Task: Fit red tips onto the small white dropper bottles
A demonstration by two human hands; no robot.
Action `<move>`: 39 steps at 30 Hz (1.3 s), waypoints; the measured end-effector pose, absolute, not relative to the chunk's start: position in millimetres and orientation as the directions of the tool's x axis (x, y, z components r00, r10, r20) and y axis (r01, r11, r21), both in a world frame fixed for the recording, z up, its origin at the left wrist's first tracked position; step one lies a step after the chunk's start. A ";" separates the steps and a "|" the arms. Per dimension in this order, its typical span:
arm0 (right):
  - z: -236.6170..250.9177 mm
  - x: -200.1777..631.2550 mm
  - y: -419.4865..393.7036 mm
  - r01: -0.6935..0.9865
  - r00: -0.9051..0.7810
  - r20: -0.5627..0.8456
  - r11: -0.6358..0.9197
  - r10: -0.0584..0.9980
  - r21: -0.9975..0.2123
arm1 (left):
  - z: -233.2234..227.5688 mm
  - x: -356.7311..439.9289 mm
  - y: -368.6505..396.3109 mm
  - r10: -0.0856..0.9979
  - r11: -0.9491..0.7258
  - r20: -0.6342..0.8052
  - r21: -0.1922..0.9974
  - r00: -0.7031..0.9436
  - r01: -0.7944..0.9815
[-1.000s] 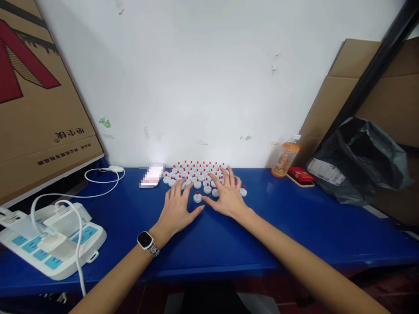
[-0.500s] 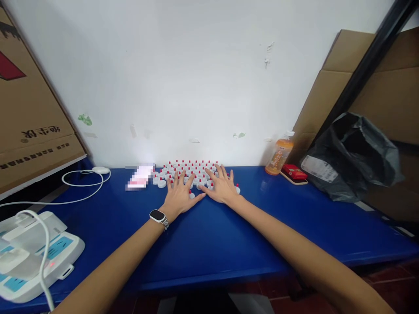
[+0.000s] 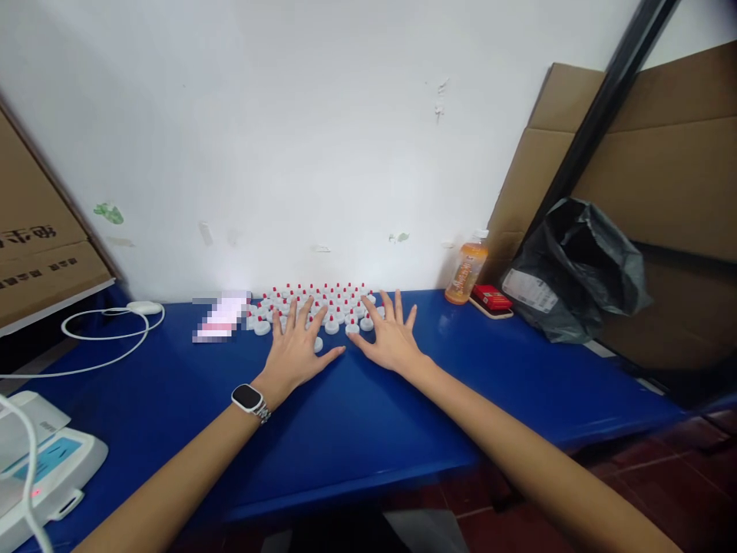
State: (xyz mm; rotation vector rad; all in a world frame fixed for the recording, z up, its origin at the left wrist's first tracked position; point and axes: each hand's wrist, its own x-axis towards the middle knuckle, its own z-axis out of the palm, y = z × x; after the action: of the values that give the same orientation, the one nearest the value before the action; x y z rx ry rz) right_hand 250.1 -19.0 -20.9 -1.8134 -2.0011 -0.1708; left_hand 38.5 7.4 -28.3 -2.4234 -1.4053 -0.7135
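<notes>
Many small round white caps with red tips (image 3: pixel 332 326) stand upright in a packed cluster on the blue table, close to the wall. My left hand (image 3: pixel 292 349) lies over the front left of the cluster, palm down with its fingers spread. One white cap (image 3: pixel 318 345) shows between its thumb and forefinger. At the cluster's right front edge is my right hand (image 3: pixel 394 336), also palm down with fingers apart. A white cap (image 3: pixel 352 328) stands beside its thumb. Some caps are hidden beneath the fingers. Neither hand grips anything.
A blurred-out phone-like item (image 3: pixel 222 316) lies left of the caps. Farther left are a white cable (image 3: pixel 109 369) and a power strip (image 3: pixel 63 468). An orange drink bottle (image 3: pixel 467 270), a red box (image 3: pixel 491 298) and a grey plastic bag (image 3: pixel 599 284) stand at the right.
The view has turned rightward, so the surroundings sit farther left. Both hands stay spread at the caps; the right hand has shifted right relative to them, uncovering more caps at the front.
</notes>
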 end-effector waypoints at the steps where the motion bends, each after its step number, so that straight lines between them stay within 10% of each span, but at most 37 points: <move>1: -24.2 251.2 -19.4 0.969 -0.018 0.355 0.103 0.935 -0.222 | -28.2 43.1 8.0 0.737 -0.523 0.516 0.025 0.437 0.852; 19: -30.5 266.3 55.4 0.949 -0.090 0.288 0.169 0.953 -0.265 | -31.6 79.1 68.6 0.719 -0.566 0.479 -0.015 0.503 0.824; 31: -33.3 252.4 9.5 0.960 -0.088 0.514 0.211 0.853 -0.186 | -12.3 43.9 21.5 0.653 -0.642 0.606 0.124 0.455 0.757; 39: -23.1 214.0 -5.8 0.839 -0.191 0.519 0.413 0.833 -0.354 | -13.9 4.0 -11.1 0.778 -0.624 0.381 0.372 0.500 0.687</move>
State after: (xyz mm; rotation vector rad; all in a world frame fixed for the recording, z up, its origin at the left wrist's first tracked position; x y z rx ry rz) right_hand 214.0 -5.8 -23.1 -1.4148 -2.0153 -0.0126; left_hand 4.0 -11.1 -13.9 -2.8664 -1.4129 -0.8772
